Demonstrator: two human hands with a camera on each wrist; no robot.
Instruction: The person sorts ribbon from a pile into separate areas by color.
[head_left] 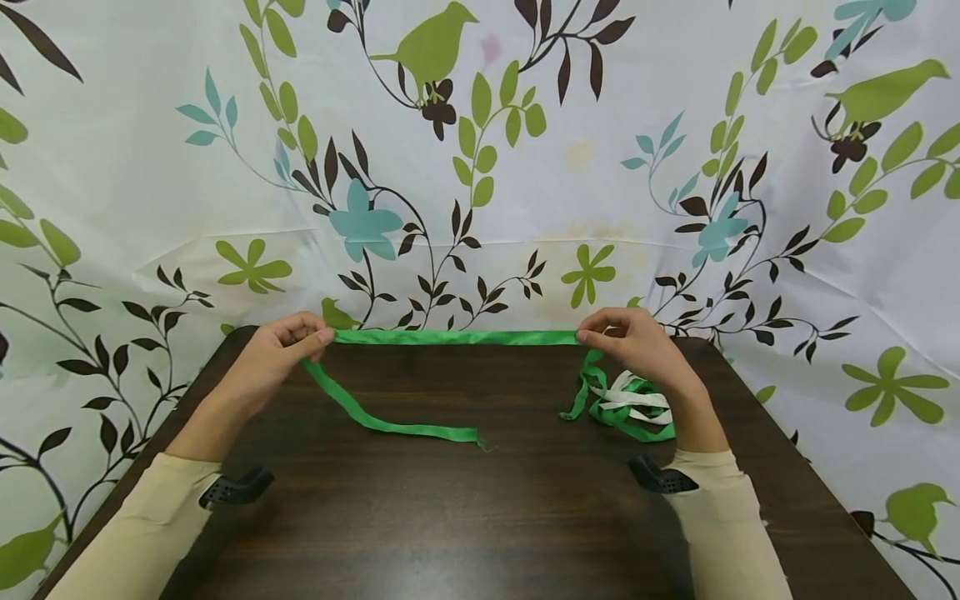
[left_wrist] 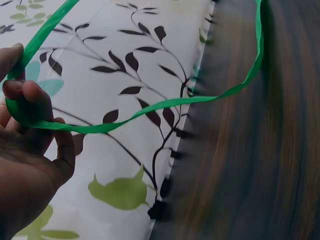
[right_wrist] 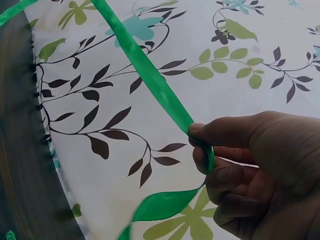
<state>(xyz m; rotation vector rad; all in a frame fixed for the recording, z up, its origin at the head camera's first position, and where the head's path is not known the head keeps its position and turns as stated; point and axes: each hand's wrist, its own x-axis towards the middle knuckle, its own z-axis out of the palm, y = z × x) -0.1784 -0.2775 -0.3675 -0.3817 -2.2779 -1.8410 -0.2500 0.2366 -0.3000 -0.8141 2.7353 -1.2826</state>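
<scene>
A green ribbon (head_left: 456, 337) is stretched level between both hands above the far part of the table. My left hand (head_left: 288, 346) pinches it between thumb and fingers. From there a loose tail hangs down and lies rightward on the table, its end frayed. In the left wrist view, the ribbon (left_wrist: 165, 104) loops around the fingers. My right hand (head_left: 630, 337) pinches the other side of the span; in the right wrist view the ribbon (right_wrist: 150, 80) passes under the thumb and twists downward. Below that hand lies a loose heap of green and white ribbon (head_left: 630, 408).
The dark wooden table (head_left: 450, 517) carries the ribbons. Behind and around it hangs a white cloth (head_left: 562, 192) printed with leaves, flowers and birds. Black wrist devices (head_left: 236, 487) sit on both beige sleeves.
</scene>
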